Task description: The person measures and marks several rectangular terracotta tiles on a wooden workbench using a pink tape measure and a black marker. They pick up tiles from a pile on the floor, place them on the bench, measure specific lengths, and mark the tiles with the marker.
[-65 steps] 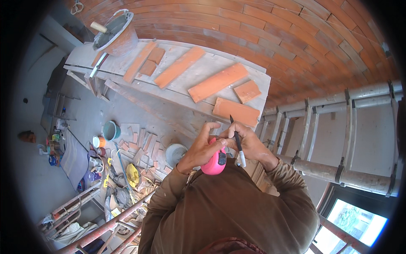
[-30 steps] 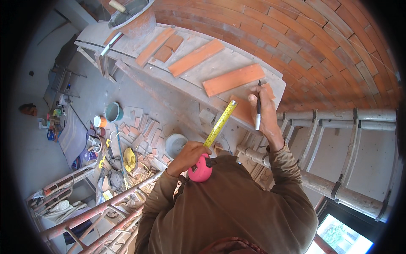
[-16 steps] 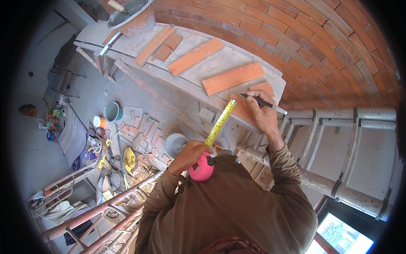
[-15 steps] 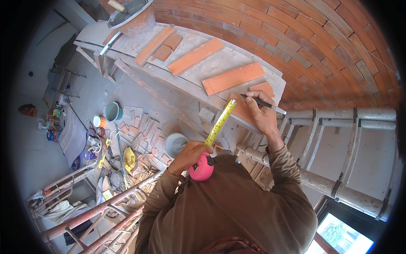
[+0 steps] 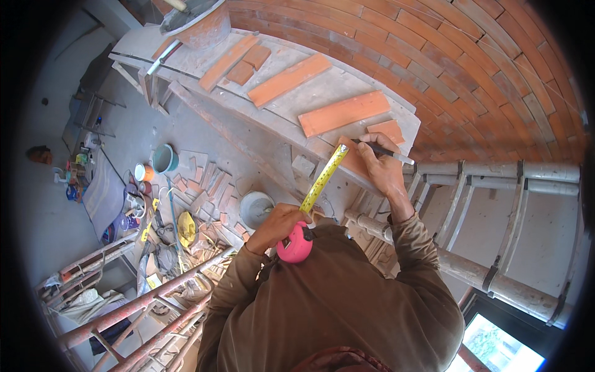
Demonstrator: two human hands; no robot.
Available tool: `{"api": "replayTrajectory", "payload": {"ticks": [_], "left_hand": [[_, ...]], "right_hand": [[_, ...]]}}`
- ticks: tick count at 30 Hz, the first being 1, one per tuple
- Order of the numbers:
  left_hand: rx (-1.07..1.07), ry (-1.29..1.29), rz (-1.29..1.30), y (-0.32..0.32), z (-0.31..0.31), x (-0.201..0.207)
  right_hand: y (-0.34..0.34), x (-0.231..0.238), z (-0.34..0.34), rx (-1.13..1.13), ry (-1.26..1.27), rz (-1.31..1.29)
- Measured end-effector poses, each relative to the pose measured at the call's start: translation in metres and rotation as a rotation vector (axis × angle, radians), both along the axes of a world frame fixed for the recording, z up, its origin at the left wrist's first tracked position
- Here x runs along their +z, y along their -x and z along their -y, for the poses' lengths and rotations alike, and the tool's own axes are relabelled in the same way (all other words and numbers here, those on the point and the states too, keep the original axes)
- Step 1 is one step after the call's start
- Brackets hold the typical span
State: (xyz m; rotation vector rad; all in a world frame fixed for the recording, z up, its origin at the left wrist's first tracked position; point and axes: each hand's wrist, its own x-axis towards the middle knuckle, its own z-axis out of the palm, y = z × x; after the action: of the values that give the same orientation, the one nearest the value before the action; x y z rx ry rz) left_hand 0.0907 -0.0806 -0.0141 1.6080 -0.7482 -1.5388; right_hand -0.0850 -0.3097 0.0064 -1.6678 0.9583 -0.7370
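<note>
My left hand [image 5: 280, 224] is closed around a pink tape measure [image 5: 295, 245] close to my body. Its yellow blade [image 5: 323, 179] runs out forward, and the metal end hook lies at the near-left part of an orange brick [image 5: 355, 162] on the plank's edge. Between the fingers of my right hand [image 5: 385, 172] is a dark marker pen [image 5: 383, 149] with a pale rear end. The pen's tip points left, just above that brick near the blade's end; whether it touches cannot be seen. My right hand partly covers the brick.
A plank platform [image 5: 282, 121] carries more bricks [image 5: 344, 113] and a mortar tub [image 5: 204, 31]. Behind it rises a brick wall [image 5: 434, 56]. Scaffold pipes [image 5: 471, 270] stand on the right, red scaffold rails [image 5: 142, 310] at lower left. Buckets [image 5: 165, 159] and brick pieces litter the floor below.
The marker pen has shifted slightly, its tip a little to the right within my right hand. The tape measure and its blade stay nearly as they were. The view has moved slightly.
</note>
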Motion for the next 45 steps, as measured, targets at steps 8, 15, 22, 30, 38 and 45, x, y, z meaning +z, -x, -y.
{"api": "replayTrajectory", "payload": {"ticks": [8,15,22,30,38,45], "left_hand": [[0.001,-0.007,-0.017,-0.001,0.000,-0.001],[-0.005,-0.003,-0.004,0.000,0.000,0.002],[-0.015,-0.033,0.000,0.000,-0.003,0.003],[0.003,-0.053,-0.012,-0.001,-0.005,-0.001],[0.000,-0.013,0.005,-0.001,-0.007,-0.003],[0.020,-0.058,-0.009,0.000,-0.005,0.003]], "right_hand": [[-0.001,0.009,-0.001,0.008,0.028,-0.070],[-0.002,0.010,0.000,0.002,0.049,-0.084],[-0.002,0.017,0.000,0.045,0.069,-0.132],[-0.003,0.012,0.000,0.067,0.084,-0.142],[-0.006,0.010,0.000,0.090,0.121,-0.105],[-0.009,0.012,0.000,0.091,0.151,-0.122]]}}
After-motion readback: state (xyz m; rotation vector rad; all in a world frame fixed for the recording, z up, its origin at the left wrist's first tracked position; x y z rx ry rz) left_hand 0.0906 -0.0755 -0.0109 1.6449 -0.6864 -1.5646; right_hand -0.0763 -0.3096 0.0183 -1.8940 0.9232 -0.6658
